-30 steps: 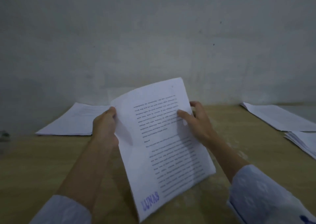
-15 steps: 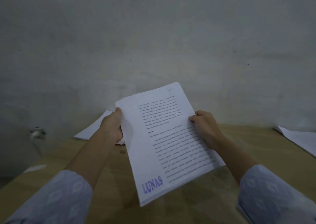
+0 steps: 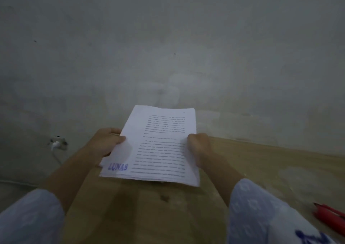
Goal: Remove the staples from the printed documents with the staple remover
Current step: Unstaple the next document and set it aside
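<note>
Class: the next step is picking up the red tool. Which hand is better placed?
Right, probably. The red tool lies on the table's right side, nearer the right hand. The left hand could keep the document.

White document (image 3: 160, 146) with purple stamp (image 3: 118, 167), red tool (image 3: 329, 216), tan table (image 3: 270, 169)

So the surface here is a light wooden table (image 3: 261, 169) pushed right up against a plain grey wall (image 3: 168, 47). The top looks a bit scuffed, with a dark knot-like spot (image 3: 164, 198) in the grain near the middle. The only thing I can see lying straight on the wood is a red tool (image 3: 330, 217) way over at the right edge, partly cut off by the frame and too blurry to name.
</note>
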{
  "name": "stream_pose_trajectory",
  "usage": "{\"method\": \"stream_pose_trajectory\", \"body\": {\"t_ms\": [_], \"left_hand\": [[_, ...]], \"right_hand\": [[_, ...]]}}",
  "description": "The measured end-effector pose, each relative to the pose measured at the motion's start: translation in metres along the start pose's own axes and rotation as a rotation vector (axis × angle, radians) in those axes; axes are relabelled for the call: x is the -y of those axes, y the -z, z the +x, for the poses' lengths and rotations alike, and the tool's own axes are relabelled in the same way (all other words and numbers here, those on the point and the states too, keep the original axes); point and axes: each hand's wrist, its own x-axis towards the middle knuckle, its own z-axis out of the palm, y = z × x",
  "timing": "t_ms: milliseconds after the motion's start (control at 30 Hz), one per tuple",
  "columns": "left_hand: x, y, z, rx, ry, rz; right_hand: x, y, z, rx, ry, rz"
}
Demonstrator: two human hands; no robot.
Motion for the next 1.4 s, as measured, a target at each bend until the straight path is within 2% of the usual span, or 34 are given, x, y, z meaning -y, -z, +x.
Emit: {"method": "stream_pose_trajectory", "body": {"t_ms": [200, 300, 467, 667, 800, 1233, 1400], "left_hand": [[0.018, -0.014, 0.046, -0.015, -0.250, 0.362], [0.025, -0.022, 0.057, -0.010, -0.343, 0.473], [0.044, -0.025, 0.074, 0.018, -0.333, 0.625], [0.062, -0.027, 0.084, 0.018, -0.290, 0.878], [0.065, -0.029, 0.086, -0.006, -0.279, 0.935], [0.065, -0.030, 0.094, 0.045, -0.256, 1.041], [0.049, -0.043, 0.078, 0.000, -0.323, 1.039]], "right_hand": [[-0.023, -0.042, 0.030, 0.077, 0.014, -0.012], [-0.032, -0.046, 0.038, 0.068, 0.100, -0.134], [-0.044, -0.044, 0.045, 0.040, 0.277, -0.602], [-0.043, -0.045, 0.041, 0.078, 0.301, -0.817], [-0.038, -0.050, 0.038, 0.116, 0.301, -0.949], [-0.041, -0.054, 0.045, 0.150, 0.283, -0.968], [-0.040, -0.041, 0.053, 0.320, 0.223, -0.841]]}}
